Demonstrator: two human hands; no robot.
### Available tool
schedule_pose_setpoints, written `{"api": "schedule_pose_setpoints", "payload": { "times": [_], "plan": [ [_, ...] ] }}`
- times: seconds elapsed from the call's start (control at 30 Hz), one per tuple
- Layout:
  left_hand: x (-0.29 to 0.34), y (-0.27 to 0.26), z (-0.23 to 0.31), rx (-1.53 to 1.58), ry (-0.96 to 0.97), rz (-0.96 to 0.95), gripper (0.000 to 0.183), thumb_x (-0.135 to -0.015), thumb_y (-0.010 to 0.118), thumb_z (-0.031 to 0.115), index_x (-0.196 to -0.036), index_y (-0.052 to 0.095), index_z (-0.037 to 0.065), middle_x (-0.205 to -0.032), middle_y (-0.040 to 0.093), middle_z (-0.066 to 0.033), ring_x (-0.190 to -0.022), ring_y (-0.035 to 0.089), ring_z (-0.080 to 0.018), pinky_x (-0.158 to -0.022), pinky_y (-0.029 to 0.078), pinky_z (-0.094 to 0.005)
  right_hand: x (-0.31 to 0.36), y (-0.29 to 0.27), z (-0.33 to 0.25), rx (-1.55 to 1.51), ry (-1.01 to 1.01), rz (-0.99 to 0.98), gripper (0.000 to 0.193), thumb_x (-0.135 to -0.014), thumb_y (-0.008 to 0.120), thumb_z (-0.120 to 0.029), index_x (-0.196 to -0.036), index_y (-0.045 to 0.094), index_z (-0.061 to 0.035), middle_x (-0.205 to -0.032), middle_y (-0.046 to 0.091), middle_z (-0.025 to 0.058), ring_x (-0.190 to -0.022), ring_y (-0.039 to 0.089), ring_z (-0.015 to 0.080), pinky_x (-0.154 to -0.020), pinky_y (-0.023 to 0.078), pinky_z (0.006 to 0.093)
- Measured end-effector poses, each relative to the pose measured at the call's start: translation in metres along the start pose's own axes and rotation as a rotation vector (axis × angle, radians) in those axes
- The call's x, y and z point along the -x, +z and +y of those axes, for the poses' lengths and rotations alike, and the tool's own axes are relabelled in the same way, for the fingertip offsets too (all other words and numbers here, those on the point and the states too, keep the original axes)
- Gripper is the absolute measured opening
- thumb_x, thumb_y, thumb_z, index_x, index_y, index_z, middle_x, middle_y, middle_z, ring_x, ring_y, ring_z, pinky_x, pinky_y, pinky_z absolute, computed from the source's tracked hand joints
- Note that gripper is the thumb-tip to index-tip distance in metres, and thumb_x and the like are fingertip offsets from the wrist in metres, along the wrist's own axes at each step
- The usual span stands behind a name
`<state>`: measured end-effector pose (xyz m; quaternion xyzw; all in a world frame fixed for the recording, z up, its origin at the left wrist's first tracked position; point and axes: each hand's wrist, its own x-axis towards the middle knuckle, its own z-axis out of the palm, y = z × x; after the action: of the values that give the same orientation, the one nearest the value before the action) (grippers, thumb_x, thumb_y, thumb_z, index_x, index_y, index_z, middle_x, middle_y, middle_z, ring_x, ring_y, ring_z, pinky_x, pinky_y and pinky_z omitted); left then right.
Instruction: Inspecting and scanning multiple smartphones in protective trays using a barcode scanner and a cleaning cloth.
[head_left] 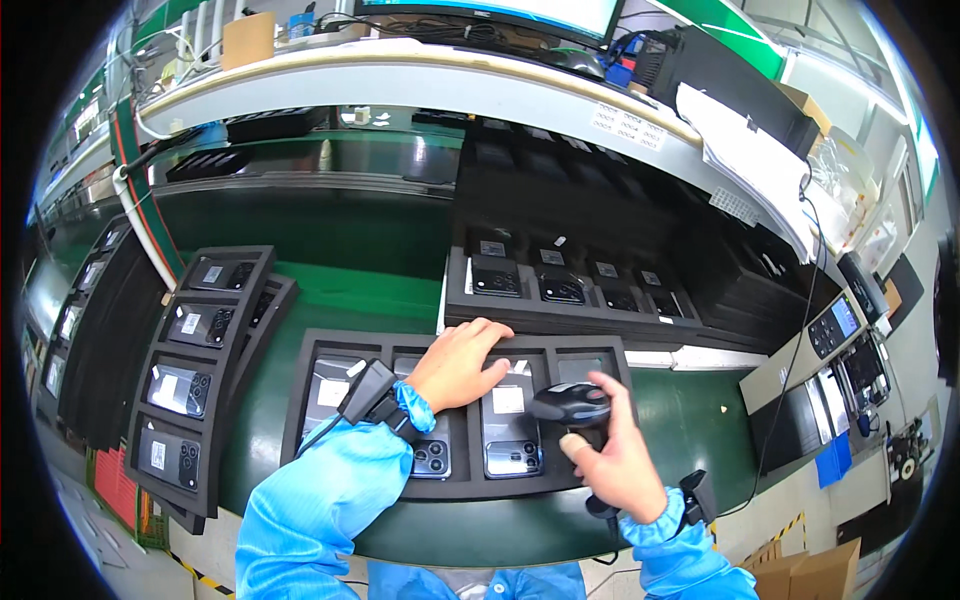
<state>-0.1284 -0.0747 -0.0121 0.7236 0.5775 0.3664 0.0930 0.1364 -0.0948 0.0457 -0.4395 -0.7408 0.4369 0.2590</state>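
Observation:
A black foam tray [565,480] lies before me on the green bench, with smartphones in its slots, backs up and bearing white labels. My left hand [455,365] lies across the tray's far part, fingers stretched out and holding nothing. Partly under that hand and wrist is one phone [432,456]. Just right of it another phone [512,430] shows its label and camera block. Above the tray's right end, my right hand [622,455] grips a black corded handheld scanner [570,402]. The scanner covers much of the rightmost slot; I cannot tell what lies there.
Stacked phone trays [180,365] stand at the left, with more trays [560,315] behind. A label printer [815,370] stands at the right, a cable hanging nearby. Overhead, a shelf [440,85] carries a monitor [520,15] and papers [750,160]. Cardboard boxes [820,575] sit lower right.

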Motion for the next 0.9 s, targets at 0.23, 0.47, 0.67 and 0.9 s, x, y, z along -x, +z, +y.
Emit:
{"api": "schedule_pose_setpoints", "payload": {
  "times": [0.23,0.47,0.67,0.9],
  "plan": [
    [0.007,0.003,-0.007,-0.032,0.039,0.048,0.038,-0.087,0.067,0.023,-0.120,0.062,0.005,-0.122,0.059,-0.0159,-0.116,0.056,-0.0350,-0.100,0.045,-0.0458,-0.008,0.014,-0.010,-0.001,0.012,-0.082,0.068,-0.086,0.068,-0.005,-0.144,0.033,-0.0107,-0.122,0.060,0.0197,-0.093,0.070,0.0295,-0.085,0.055,0.0397],
    [0.005,0.016,0.000,-0.002,0.130,0.053,0.037,-0.085,0.070,0.021,-0.118,0.063,0.007,-0.123,0.058,-0.0117,-0.117,0.053,-0.0319,-0.101,0.043,-0.0435,0.005,0.018,-0.003,0.021,-0.038,-0.116,0.065,-0.085,0.067,-0.001,-0.140,0.035,-0.0121,-0.106,0.064,0.0136,-0.064,0.065,0.0166,-0.057,0.054,0.0320],
    [0.004,0.016,-0.008,-0.043,0.088,0.018,0.039,-0.088,0.069,0.023,-0.123,0.062,0.007,-0.124,0.057,-0.0112,-0.117,0.053,-0.0321,-0.100,0.043,-0.0432,-0.017,0.016,-0.017,-0.123,0.123,-0.025,0.063,-0.086,0.064,0.001,-0.138,0.032,-0.0140,-0.111,0.057,0.0157,-0.055,0.058,0.0139,-0.046,0.049,0.0291],
    [0.003,0.019,-0.010,-0.018,0.104,0.025,0.038,-0.088,0.067,0.025,-0.122,0.063,0.007,-0.123,0.058,-0.0126,-0.115,0.054,-0.0327,-0.099,0.042,-0.0432,-0.008,0.019,-0.013,-0.185,0.119,-0.018,0.065,-0.085,0.063,0.002,-0.138,0.030,-0.0145,-0.104,0.059,0.0140,-0.053,0.056,0.0131,-0.043,0.047,0.0272]
  ]
}}
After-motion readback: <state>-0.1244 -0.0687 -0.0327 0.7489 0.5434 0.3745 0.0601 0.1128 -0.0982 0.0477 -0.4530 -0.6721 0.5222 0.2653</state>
